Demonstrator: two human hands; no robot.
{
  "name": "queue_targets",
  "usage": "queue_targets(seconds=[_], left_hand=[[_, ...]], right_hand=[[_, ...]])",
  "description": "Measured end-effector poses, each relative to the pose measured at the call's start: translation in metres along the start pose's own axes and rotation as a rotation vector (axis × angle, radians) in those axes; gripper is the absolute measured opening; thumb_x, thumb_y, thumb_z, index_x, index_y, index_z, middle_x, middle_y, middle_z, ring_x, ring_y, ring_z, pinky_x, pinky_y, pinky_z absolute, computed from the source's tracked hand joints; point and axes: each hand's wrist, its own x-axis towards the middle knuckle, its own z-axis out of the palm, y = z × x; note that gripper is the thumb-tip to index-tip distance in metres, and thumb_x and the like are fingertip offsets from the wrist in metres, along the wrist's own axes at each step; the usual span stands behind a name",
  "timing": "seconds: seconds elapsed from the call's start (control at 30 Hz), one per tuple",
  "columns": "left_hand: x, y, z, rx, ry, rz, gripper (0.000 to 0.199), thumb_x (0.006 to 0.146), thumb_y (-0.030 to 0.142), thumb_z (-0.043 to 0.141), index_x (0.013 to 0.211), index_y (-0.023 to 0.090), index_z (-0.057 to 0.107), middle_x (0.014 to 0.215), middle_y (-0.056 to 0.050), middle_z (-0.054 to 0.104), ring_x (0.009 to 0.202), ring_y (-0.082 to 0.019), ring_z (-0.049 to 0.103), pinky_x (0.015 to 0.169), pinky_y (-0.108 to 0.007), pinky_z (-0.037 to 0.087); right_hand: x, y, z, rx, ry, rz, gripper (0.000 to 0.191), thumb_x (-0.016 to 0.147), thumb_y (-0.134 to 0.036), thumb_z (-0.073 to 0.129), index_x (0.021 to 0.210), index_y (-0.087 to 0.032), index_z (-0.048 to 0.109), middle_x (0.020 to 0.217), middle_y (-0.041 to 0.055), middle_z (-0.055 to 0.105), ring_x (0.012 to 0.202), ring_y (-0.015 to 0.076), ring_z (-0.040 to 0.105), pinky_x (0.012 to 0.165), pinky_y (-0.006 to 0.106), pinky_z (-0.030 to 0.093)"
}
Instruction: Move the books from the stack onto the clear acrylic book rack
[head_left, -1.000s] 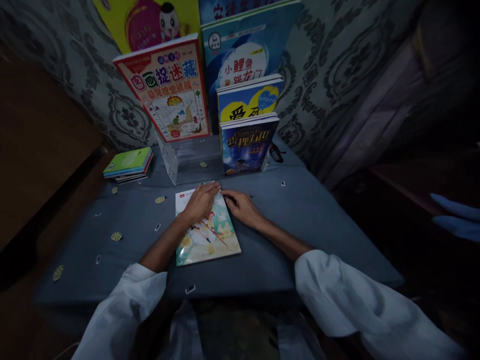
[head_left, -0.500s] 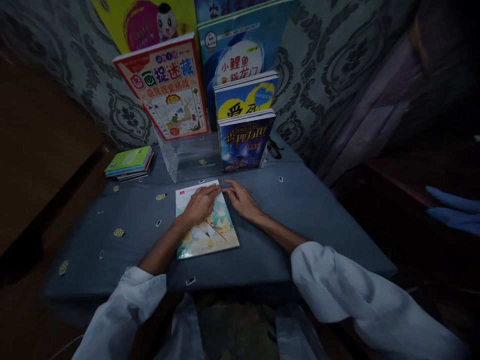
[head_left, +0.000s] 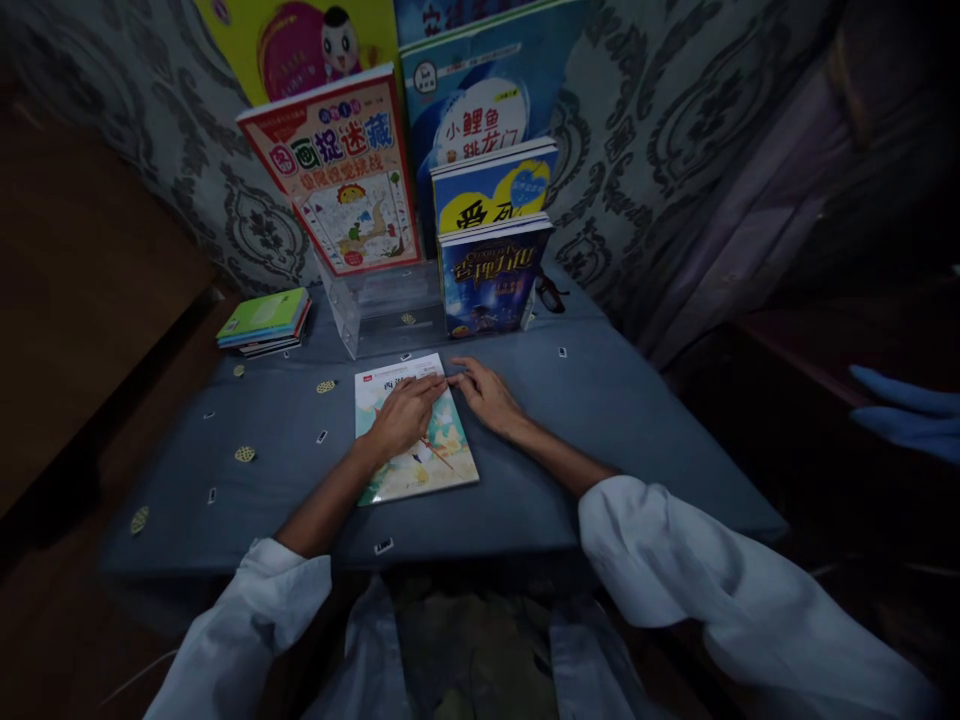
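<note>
A thin paperback book with a pale, painted cover lies closed on the blue tablecloth in front of me. Across the upper part of its cover rests my left hand, palm down with the fingers stretched out, hiding some of the title. Just beyond the book's right edge is my right hand, its fingers apart and nothing in them. The right index fingertip meets the book's edge close to the left fingertips; whether the two hands touch, I cannot tell.
A clear acrylic stand at the back holds several upright books, among them a red-bordered one and a dark blue one. Left of it is a small stack of books. Dark-framed glasses lie behind right. A blue hand-like shape shows far right.
My left hand sits slightly lower on the cover, so more of the title shows. The right hand stays at the book's edge. The view has shifted a little.
</note>
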Motion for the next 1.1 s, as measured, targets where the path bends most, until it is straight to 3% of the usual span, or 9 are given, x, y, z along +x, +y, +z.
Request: queue_targets(seconds=[0.47,1.1], left_hand=[[-0.018,0.023,-0.002,0.008,-0.008,0.038,0.053,0.087,0.003,0.044,0.137,0.016,0.057,0.146,-0.012,0.056,0.138,-0.021,0.05,0.113,-0.044,0.039],[-0.079,0.075,-0.008,-0.135,-0.043,0.182,0.051,0.095,0.007,0.04,0.143,0.022,0.05,0.145,-0.009,0.058,0.14,-0.02,0.048,0.117,-0.047,0.037]], right_hand=[[-0.009,-0.019,-0.012,-0.11,-0.041,0.015,0.033,0.096,-0.02,0.044,0.119,-0.017,0.067,0.099,0.009,0.08,0.09,0.0238,0.075,0.086,0.036,0.054],[-0.01,-0.022,-0.014,-0.114,-0.07,-0.008,0.031,0.095,-0.019,0.046,0.114,-0.017,0.071,0.098,0.0077,0.08,0.084,0.022,0.073,0.078,0.032,0.051]])
